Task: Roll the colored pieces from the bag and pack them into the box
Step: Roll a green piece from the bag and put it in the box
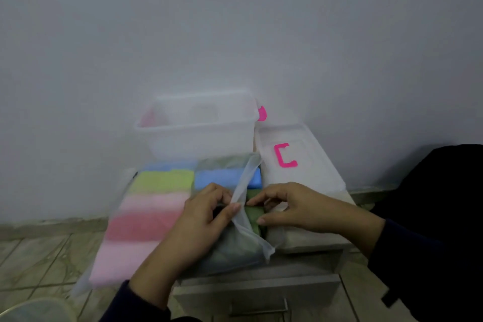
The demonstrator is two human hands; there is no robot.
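Observation:
A translucent bag lies on a low grey cabinet, holding folded colored pieces: pink, light green, blue and dark green. My left hand pinches the bag's open flap near the middle. Beside it, my right hand pinches the bag's edge over the dark green piece. An empty clear plastic box stands behind the bag against the wall.
The box's clear lid with a pink handle lies to the right of the box. The grey cabinet has a drawer with a bar handle. Tiled floor surrounds it; a dark cloth mass is at right.

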